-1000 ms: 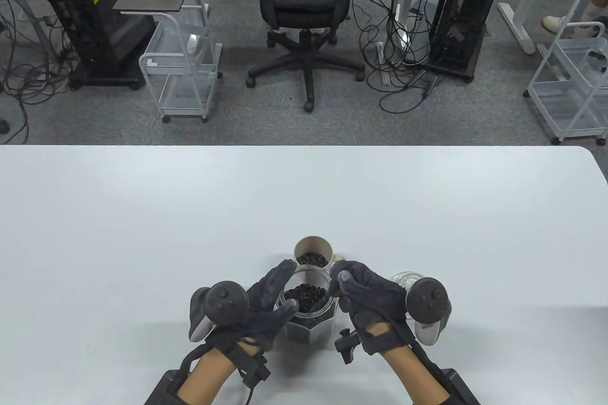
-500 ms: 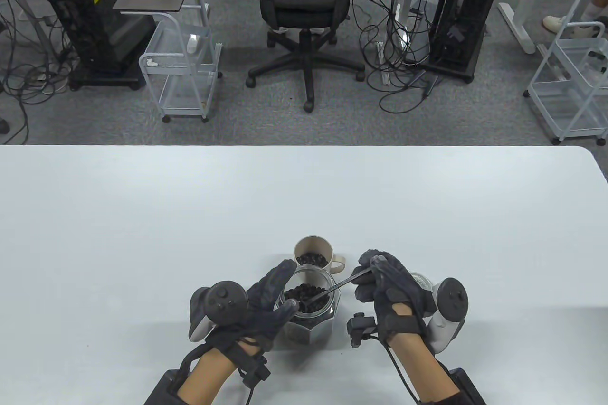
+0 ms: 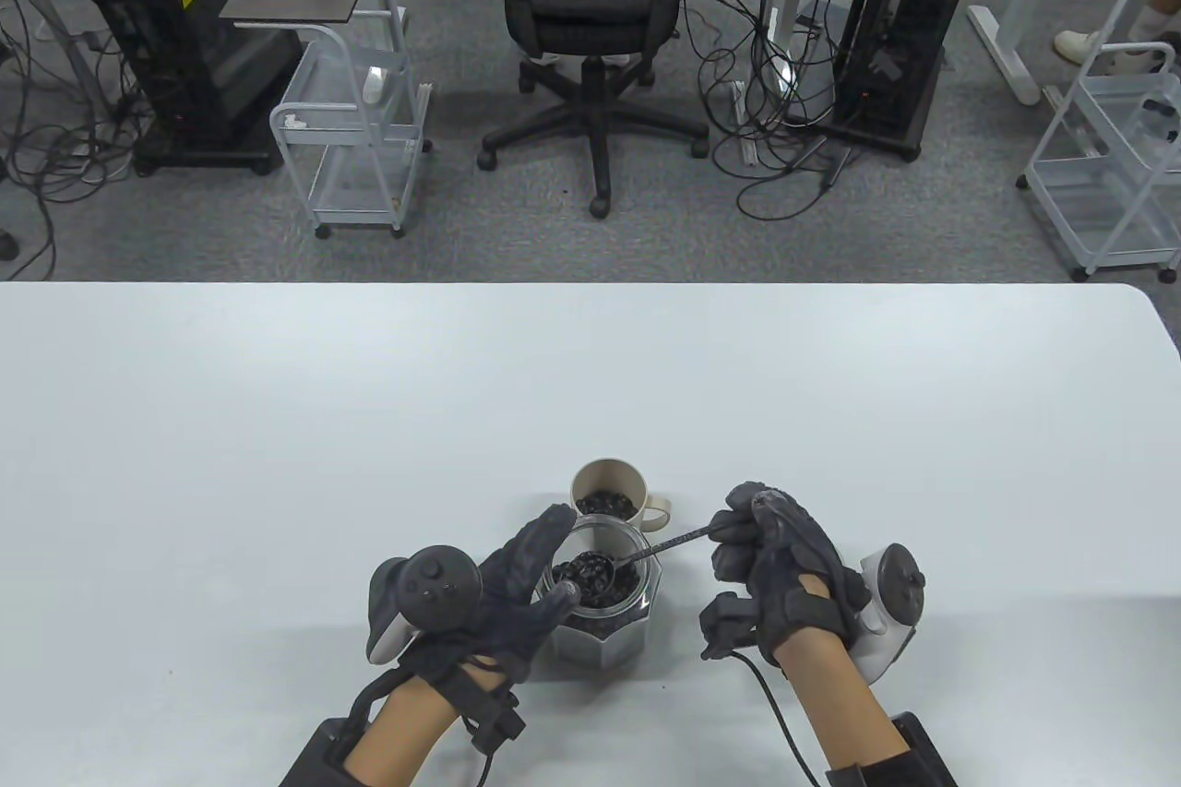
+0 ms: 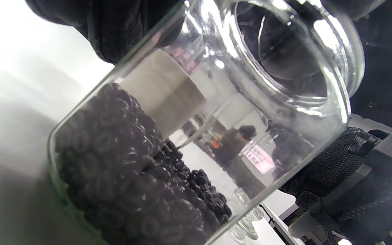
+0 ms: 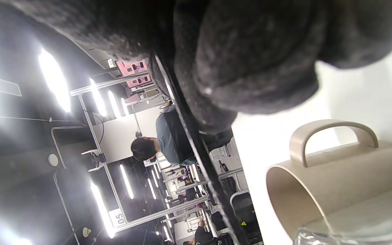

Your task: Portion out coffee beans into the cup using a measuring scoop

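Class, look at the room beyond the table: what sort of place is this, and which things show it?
Probably an office-like lab or recording workspace: a black office chair, computer towers with tangled cables on grey carpet, and white wire carts beyond the white table.

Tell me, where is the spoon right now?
In the table view, the spoon slants from the right hand, which pinches its handle, down into the glass jar, its bowl full of beans, just in front of the beige cup.

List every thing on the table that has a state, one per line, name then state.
Clear glass jar: lid off, partly filled with coffee beans, upright, gripped by left hand.
Beige handled cup: upright, beans inside.
Metal measuring scoop: bowl loaded with beans, over the jar mouth, handle pinched by right hand.
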`<state>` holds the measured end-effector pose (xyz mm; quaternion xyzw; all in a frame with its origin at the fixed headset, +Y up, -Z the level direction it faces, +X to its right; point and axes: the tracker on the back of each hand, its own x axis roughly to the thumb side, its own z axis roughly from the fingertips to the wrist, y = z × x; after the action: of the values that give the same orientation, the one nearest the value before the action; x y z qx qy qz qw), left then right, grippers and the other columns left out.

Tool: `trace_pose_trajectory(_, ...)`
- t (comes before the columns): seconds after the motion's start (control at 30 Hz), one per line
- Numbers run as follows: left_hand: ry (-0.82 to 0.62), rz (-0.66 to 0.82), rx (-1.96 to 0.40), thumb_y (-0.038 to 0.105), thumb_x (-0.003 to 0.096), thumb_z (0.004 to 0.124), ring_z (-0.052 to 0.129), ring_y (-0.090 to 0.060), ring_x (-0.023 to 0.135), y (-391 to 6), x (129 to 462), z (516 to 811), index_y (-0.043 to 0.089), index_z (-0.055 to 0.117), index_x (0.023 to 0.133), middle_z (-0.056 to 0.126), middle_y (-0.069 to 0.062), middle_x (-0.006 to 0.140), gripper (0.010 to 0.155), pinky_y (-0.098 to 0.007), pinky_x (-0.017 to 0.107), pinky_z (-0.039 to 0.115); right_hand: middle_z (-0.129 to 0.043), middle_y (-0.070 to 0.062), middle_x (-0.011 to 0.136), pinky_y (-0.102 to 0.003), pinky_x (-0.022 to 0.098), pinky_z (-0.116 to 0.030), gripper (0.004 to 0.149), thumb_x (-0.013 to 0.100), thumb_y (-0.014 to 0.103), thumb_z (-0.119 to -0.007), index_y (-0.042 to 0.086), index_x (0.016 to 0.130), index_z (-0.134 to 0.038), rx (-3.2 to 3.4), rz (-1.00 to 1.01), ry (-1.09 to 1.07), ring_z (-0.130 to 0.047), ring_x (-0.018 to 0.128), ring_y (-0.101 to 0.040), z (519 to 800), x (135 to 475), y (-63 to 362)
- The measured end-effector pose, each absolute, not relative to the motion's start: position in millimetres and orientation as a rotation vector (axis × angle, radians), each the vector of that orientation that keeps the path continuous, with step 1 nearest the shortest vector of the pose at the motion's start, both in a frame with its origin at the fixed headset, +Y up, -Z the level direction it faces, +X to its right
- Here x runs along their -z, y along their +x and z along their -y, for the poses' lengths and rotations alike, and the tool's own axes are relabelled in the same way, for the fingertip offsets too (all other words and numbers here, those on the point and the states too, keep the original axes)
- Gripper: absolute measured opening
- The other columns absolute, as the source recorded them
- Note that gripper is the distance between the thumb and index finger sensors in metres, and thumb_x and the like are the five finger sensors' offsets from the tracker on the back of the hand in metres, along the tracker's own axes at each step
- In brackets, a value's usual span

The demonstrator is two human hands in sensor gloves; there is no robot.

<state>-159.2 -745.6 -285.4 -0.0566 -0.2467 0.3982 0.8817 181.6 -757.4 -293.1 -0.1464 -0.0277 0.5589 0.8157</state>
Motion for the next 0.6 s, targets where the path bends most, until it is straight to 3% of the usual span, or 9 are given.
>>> trace_pose_trajectory(0.6,-0.118,0.514,-0.829,0.075,0.0465,0.052,0.069,-0.056,0.097,-159.2,285.4,745.6,0.033,0.03,0.115,0.049,-0.024,0.115,0.083,-0.072,0.066,0.052,-0.091,-0.022,0.065,-0.049,0.034,-0.083,0.041,0.055,0.035,-0.073,0.009,0.086,-0.076,-1.045,0.112,-0.331,-0.103,0.035,-0.033,754.6,287.7,199.5)
